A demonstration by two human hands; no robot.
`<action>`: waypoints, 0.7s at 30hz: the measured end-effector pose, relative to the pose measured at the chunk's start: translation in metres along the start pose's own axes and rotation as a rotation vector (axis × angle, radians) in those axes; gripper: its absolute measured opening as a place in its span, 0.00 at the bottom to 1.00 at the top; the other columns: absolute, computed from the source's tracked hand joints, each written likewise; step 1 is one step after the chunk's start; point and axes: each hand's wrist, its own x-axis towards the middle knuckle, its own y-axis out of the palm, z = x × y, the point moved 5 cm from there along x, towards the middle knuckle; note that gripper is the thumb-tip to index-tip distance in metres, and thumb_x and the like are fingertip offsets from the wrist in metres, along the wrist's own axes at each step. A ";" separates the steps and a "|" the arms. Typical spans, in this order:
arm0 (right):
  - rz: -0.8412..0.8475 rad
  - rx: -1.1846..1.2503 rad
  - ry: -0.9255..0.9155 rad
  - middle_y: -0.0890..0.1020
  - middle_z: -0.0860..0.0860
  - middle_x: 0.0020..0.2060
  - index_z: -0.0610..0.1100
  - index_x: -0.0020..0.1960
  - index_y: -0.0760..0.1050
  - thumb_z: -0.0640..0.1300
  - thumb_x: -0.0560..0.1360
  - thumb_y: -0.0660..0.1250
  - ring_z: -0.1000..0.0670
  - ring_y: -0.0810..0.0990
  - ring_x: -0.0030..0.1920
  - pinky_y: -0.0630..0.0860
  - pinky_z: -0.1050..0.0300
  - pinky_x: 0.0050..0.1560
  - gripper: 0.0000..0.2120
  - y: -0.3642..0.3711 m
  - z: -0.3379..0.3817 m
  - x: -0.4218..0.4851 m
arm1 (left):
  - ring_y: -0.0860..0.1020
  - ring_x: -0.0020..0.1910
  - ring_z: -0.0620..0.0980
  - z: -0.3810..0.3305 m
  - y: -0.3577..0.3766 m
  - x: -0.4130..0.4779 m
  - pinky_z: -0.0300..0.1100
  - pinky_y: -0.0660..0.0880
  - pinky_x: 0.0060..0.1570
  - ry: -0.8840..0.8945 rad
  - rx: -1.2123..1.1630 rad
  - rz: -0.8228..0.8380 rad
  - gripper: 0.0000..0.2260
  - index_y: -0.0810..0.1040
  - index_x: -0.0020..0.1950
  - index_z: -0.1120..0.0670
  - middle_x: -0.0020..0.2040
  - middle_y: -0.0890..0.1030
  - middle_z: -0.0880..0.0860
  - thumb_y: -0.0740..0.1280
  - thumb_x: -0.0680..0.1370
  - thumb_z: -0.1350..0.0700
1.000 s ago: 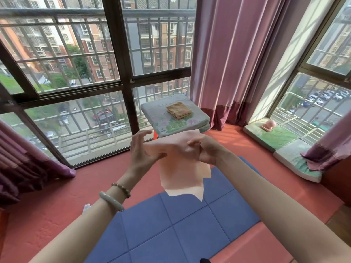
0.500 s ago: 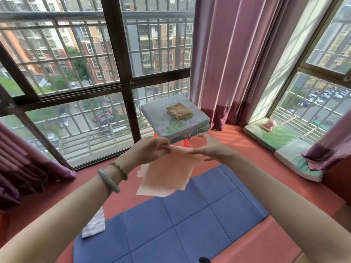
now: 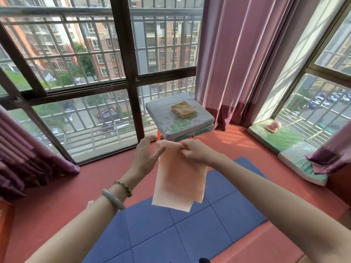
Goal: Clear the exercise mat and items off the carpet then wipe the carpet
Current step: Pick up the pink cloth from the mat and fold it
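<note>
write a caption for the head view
A peach cloth held by the left hand and right hand over the blue exercise mat.

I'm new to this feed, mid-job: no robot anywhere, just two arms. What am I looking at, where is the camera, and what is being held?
There is no machine here: a person works with bare hands. The single picture comes from a wide-angle camera worn on their head, looking forward and down. The left hand and right hand pinch the top edge of a peach cloth, which hangs free in the air. Below it a blue exercise mat lies on the red carpet. By the window, stacked cushions carry a folded brown towel. More cushions lie along the right-hand window.
</note>
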 end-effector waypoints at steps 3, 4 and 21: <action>-0.032 0.009 0.042 0.81 0.40 0.48 0.34 0.50 0.75 0.38 0.75 0.59 0.41 0.77 0.50 0.72 0.49 0.49 0.10 0.001 -0.003 0.001 | 0.72 0.55 0.54 0.056 0.032 -0.034 0.51 0.67 0.61 -0.511 -0.216 0.098 0.26 0.70 0.63 0.64 0.53 0.75 0.58 0.62 0.78 0.43; -0.042 0.022 0.049 0.81 0.40 0.48 0.34 0.50 0.75 0.39 0.75 0.59 0.41 0.77 0.50 0.72 0.49 0.49 0.10 0.001 -0.002 0.000 | 0.72 0.50 0.52 0.066 0.046 -0.050 0.50 0.68 0.58 -0.684 -0.335 0.178 0.26 0.72 0.59 0.63 0.46 0.74 0.56 0.61 0.77 0.40; -0.173 0.761 0.455 0.75 0.47 0.39 0.43 0.38 0.69 0.40 0.78 0.61 0.49 0.73 0.39 0.70 0.55 0.41 0.10 0.013 -0.069 -0.050 | 0.83 0.42 0.54 -0.040 0.098 -0.076 0.46 0.81 0.37 -0.750 -1.504 0.503 0.22 0.80 0.54 0.60 0.46 0.84 0.59 0.53 0.81 0.47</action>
